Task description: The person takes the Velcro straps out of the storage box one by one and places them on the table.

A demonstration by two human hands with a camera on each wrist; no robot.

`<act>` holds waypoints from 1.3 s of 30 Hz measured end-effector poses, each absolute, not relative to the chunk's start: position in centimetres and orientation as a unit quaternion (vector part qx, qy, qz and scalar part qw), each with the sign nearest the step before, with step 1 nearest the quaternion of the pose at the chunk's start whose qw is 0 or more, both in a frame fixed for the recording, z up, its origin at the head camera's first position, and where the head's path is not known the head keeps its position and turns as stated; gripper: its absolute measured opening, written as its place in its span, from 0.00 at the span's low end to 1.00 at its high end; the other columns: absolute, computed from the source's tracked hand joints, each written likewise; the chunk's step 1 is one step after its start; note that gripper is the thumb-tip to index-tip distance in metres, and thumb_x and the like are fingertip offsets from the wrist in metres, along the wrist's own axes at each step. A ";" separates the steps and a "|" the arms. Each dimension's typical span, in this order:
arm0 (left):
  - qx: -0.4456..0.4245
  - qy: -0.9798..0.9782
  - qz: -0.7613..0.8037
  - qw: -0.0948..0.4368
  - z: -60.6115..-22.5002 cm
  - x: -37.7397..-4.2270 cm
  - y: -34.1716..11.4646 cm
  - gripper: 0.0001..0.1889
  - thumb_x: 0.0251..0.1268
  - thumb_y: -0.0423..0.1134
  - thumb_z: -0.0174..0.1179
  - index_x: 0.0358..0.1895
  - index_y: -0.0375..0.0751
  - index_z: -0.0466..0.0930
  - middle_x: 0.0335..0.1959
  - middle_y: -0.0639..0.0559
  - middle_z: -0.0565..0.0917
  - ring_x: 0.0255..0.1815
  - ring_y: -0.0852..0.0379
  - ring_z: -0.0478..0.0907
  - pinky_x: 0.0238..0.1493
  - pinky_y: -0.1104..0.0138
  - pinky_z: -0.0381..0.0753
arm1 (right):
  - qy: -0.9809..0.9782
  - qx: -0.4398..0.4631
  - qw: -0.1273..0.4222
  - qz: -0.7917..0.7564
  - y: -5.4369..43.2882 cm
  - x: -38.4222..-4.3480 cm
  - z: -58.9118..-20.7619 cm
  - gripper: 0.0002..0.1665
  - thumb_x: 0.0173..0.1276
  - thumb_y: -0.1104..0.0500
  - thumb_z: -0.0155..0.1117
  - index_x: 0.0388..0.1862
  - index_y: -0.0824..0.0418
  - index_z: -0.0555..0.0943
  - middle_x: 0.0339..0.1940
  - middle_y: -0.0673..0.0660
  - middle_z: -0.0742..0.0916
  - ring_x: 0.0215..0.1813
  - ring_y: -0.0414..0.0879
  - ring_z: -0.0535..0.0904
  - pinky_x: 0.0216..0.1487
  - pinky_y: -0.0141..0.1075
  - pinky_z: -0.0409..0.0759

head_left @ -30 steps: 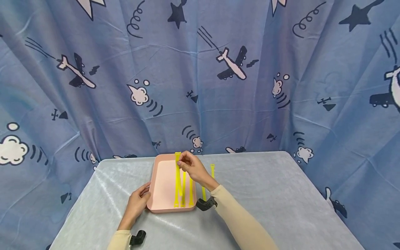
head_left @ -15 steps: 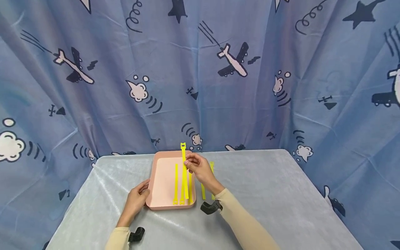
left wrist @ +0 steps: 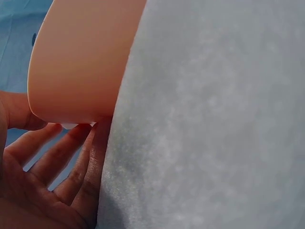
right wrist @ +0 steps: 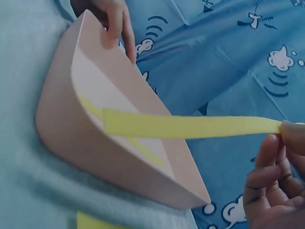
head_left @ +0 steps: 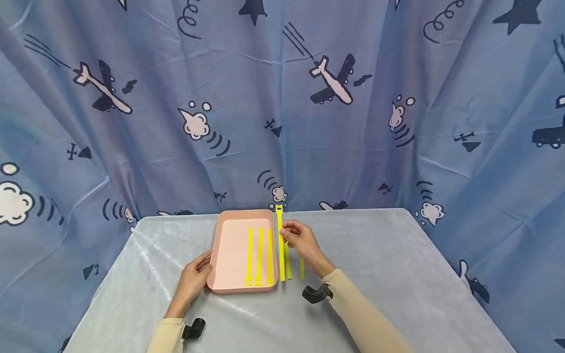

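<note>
In the head view my right hand [head_left: 304, 242] pinches a yellow hook-and-loop cable tie [head_left: 280, 245] between thumb and index finger, its slotted head up. It hangs just past the right rim of a pink tray [head_left: 231, 250]; in the right wrist view the tie's free end [right wrist: 143, 125] overlaps that rim. Three similar ties [head_left: 259, 257] lie side by side in the tray's right half. My left hand [head_left: 192, 279] holds the tray's left edge, thumb at the rim and the other fingers [left wrist: 62, 157] against its lower side.
Two more yellow ties [head_left: 302, 268] lie on the grey cloth-covered table [head_left: 375, 264] right of the tray, partly behind my right hand. A blue patterned curtain [head_left: 238, 166] hangs behind the table's far edge.
My right hand has moved right with the pinched tie, from over the tray to beyond its right rim. The left hand keeps its place on the tray.
</note>
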State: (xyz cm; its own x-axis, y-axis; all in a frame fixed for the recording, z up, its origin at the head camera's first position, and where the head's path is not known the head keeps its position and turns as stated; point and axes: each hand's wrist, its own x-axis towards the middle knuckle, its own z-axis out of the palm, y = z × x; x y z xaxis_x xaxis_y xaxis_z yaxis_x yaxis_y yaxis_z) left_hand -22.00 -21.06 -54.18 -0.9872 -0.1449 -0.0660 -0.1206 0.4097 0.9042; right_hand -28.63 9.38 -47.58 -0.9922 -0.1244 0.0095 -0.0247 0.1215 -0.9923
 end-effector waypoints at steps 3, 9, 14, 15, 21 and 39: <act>0.079 -0.840 -0.536 0.016 -54.4 -21.9 -21.2 0.25 0.71 0.36 0.52 0.71 0.43 0.69 0.63 0.38 0.78 0.59 0.46 0.79 0.39 0.75 0.76 | 0.748 -0.042 0.043 -0.661 10.2 -28.4 -47.9 0.11 0.72 0.60 0.61 0.50 0.62 0.79 0.33 0.53 0.82 0.35 0.47 0.76 0.36 0.36 0.75; 0.078 -0.839 -0.538 0.014 -54.6 -21.9 -21.3 0.25 0.71 0.36 0.52 0.71 0.44 0.69 0.64 0.38 0.78 0.61 0.44 0.78 0.41 0.74 0.77 | 0.750 -0.035 0.047 -0.659 11.5 -28.3 -48.3 0.12 0.72 0.59 0.60 0.51 0.63 0.79 0.36 0.57 0.83 0.35 0.46 0.76 0.37 0.36 0.75; 0.078 -0.838 -0.539 0.016 -54.7 -21.9 -21.3 0.25 0.72 0.37 0.53 0.71 0.45 0.70 0.63 0.38 0.79 0.60 0.45 0.79 0.41 0.74 0.77 | 0.749 -0.032 0.052 -0.660 12.4 -28.1 -48.6 0.12 0.73 0.59 0.60 0.51 0.63 0.78 0.35 0.56 0.83 0.35 0.47 0.76 0.37 0.37 0.75; 0.079 -0.839 -0.538 0.017 -54.7 -21.9 -21.3 0.25 0.71 0.37 0.53 0.71 0.45 0.70 0.63 0.39 0.79 0.60 0.45 0.79 0.42 0.74 0.77 | 0.749 -0.030 0.053 -0.660 12.6 -28.1 -48.6 0.12 0.73 0.59 0.60 0.51 0.63 0.78 0.35 0.55 0.83 0.35 0.47 0.76 0.37 0.37 0.74; 0.079 -0.838 -0.539 0.019 -54.6 -21.9 -21.3 0.25 0.71 0.37 0.53 0.70 0.44 0.70 0.62 0.38 0.80 0.59 0.46 0.80 0.40 0.74 0.77 | 0.749 -0.019 0.057 -0.660 13.6 -28.2 -49.0 0.13 0.72 0.60 0.60 0.52 0.65 0.77 0.33 0.52 0.83 0.34 0.45 0.76 0.36 0.37 0.74; 0.082 -0.837 -0.540 0.014 -54.4 -21.7 -21.2 0.24 0.72 0.37 0.52 0.71 0.45 0.70 0.64 0.38 0.78 0.60 0.45 0.79 0.42 0.73 0.77 | 0.773 0.012 0.056 -0.632 16.9 -29.4 -50.2 0.15 0.73 0.59 0.59 0.55 0.64 0.77 0.36 0.52 0.85 0.37 0.44 0.79 0.39 0.40 0.77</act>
